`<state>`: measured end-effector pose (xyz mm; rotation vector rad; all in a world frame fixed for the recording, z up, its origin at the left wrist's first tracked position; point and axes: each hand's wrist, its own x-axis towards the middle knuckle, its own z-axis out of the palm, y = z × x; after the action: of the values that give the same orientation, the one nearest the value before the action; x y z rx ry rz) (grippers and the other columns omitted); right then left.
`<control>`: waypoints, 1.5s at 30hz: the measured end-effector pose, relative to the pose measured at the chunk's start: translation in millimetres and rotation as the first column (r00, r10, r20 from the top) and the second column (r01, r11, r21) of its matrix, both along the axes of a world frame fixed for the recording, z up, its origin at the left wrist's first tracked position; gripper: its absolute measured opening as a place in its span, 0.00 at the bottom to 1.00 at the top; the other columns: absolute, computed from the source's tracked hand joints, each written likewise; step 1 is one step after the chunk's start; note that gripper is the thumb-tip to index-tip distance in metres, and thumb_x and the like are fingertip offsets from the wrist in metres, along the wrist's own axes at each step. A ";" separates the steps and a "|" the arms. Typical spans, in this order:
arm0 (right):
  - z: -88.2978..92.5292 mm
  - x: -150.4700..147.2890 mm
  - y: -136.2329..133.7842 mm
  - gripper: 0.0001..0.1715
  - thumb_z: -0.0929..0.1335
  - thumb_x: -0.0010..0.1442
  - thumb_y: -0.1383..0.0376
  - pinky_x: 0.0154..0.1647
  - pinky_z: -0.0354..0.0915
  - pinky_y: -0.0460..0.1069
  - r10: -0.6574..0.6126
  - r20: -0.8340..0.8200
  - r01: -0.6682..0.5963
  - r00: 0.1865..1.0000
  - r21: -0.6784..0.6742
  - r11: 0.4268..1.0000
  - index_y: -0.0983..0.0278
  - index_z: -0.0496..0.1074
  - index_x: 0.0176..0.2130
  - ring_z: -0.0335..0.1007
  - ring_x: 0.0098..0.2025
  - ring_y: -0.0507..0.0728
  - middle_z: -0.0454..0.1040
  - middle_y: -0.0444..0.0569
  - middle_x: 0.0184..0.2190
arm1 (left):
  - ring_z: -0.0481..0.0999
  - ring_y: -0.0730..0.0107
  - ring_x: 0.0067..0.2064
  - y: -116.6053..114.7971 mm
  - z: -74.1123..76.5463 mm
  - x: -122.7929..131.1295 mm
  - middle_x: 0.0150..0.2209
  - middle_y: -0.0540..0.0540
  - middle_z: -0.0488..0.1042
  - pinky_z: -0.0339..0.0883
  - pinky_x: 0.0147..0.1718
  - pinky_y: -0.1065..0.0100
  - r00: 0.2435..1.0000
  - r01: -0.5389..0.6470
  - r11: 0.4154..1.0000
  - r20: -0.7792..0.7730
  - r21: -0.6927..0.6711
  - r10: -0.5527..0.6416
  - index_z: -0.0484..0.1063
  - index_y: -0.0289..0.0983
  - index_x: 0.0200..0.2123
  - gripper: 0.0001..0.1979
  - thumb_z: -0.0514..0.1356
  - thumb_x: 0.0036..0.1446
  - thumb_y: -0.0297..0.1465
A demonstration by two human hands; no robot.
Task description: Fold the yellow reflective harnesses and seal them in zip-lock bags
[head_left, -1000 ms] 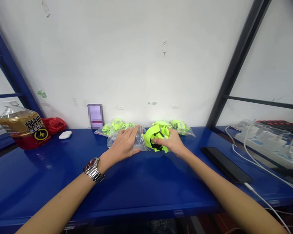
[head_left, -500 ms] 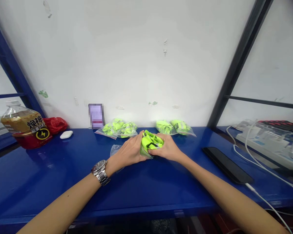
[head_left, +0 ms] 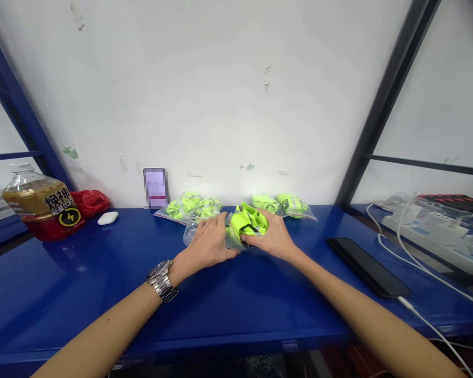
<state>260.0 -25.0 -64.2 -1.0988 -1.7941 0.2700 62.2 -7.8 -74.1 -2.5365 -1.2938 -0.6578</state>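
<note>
Glossy blue bench (head_left: 82, 283), centre: my left grip (head_left: 211, 244) holds clear plastic bag (head_left: 191, 234), my right grip (head_left: 267, 236) clutches folded neon-yellow fabric (head_left: 248, 223).

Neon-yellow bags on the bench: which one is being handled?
The clear bag between the left hand and right hand, fabric half out; the others lie by the wall.

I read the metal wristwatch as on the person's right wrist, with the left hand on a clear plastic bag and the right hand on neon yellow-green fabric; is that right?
Not quite: the head view shows the metal wristwatch on the left wrist. The rest stands: the left hand is on the clear plastic bag and the right hand on the neon yellow-green fabric.
</note>
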 end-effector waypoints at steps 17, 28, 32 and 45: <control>-13.8 -2.1 0.3 0.33 0.75 0.45 0.58 0.40 0.64 0.49 0.284 -0.004 -0.283 0.959 -0.078 0.956 0.61 0.63 0.47 0.68 0.39 0.56 0.70 0.44 0.40 | 0.73 0.54 0.41 -3.4 -4.3 2.7 0.40 0.40 0.73 0.60 0.48 0.53 0.974 0.195 0.964 0.079 0.180 -0.212 0.61 0.34 0.46 0.26 0.61 0.42 0.34; -14.2 4.3 2.2 0.31 0.72 0.44 0.60 0.38 0.64 0.51 0.015 0.287 -0.100 0.958 0.282 0.954 0.63 0.63 0.47 0.69 0.38 0.60 0.71 0.50 0.39 | 0.57 0.44 0.58 -11.3 19.0 -9.0 0.59 0.31 0.57 0.53 0.55 0.46 0.952 0.289 0.946 0.058 0.148 -0.300 0.51 0.32 0.62 0.43 0.64 0.48 0.44; -13.6 8.6 5.6 0.27 0.70 0.48 0.60 0.43 0.65 0.54 -0.114 0.404 -0.088 0.907 0.449 0.889 0.64 0.66 0.47 0.69 0.43 0.63 0.71 0.57 0.44 | 0.65 0.57 0.49 -11.6 29.9 -14.3 0.46 0.39 0.66 0.58 0.50 0.52 0.930 0.218 0.950 0.248 0.222 -0.271 0.65 0.35 0.47 0.13 0.50 0.64 0.37; -15.9 9.4 3.8 0.22 0.66 0.54 0.67 0.40 0.55 0.54 -0.456 0.511 -0.050 0.729 0.704 0.709 0.59 0.70 0.50 0.63 0.40 0.61 0.69 0.56 0.43 | 0.61 0.73 0.27 -5.5 25.5 -10.5 0.26 0.52 0.62 0.56 0.29 0.68 0.882 0.342 0.939 0.339 0.020 -0.328 0.58 0.38 0.32 0.10 0.45 0.67 0.30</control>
<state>269.4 -21.2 -80.1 -0.8757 -2.0554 -1.0110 51.7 -13.3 -48.6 -2.7994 -0.9613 -1.1970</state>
